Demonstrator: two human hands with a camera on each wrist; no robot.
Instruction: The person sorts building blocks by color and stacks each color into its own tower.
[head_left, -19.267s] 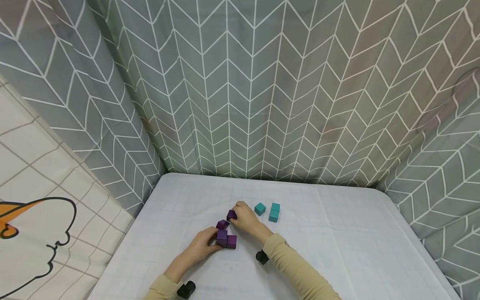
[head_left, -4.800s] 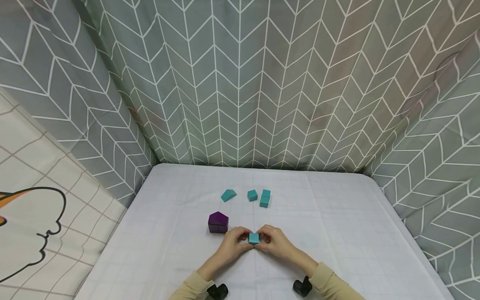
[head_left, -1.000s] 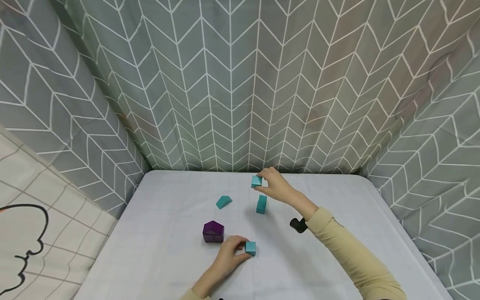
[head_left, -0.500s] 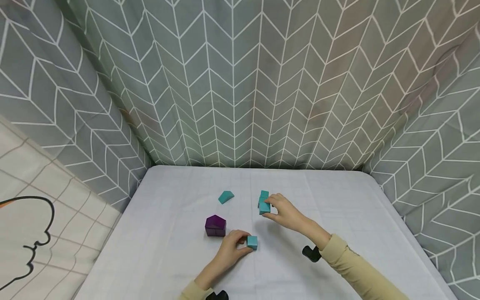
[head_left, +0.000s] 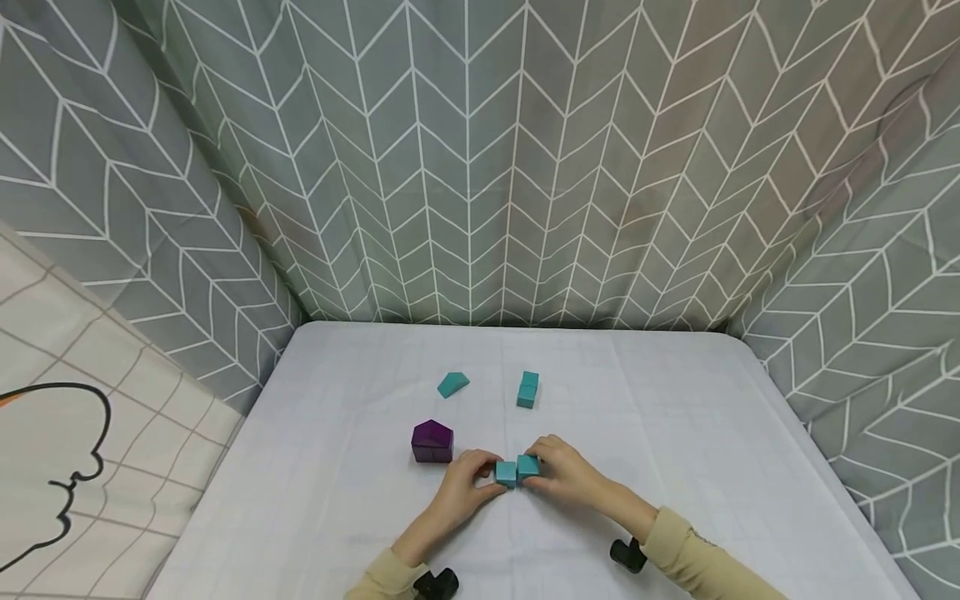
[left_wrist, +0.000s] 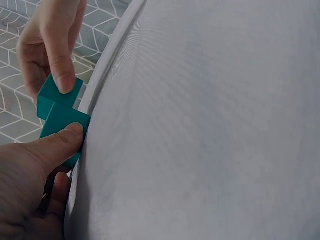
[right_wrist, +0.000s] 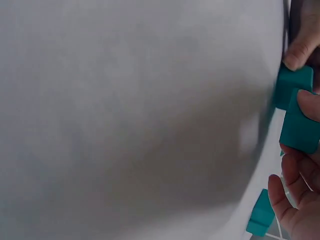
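My left hand (head_left: 461, 490) pinches a teal block (head_left: 506, 474) between thumb and fingers, low over the white cloth. From the other side my right hand (head_left: 566, 473) grips a second teal block (head_left: 528, 466), brought up against or very close to the first. In the left wrist view, the right hand's teal block (left_wrist: 54, 91) partly overlaps the left hand's teal block (left_wrist: 64, 119); more teal shows below the left thumb. The right wrist view has both blocks at its right edge, with the right thumb on the nearer teal block (right_wrist: 299, 131). Whether their faces touch, I cannot tell.
A purple group of joined blocks (head_left: 432, 442) stands left of the hands. Farther back lie a slanted teal piece (head_left: 453, 384) and a pair of teal blocks (head_left: 528, 390). White cloth covers the table (head_left: 360, 392); a patterned curtain (head_left: 480, 167) hangs behind.
Over the last second my right hand brought its teal block from the back toward the left hand's block. The left hand kept its hold. Earlier, both hands were at the purple blocks, then separate.
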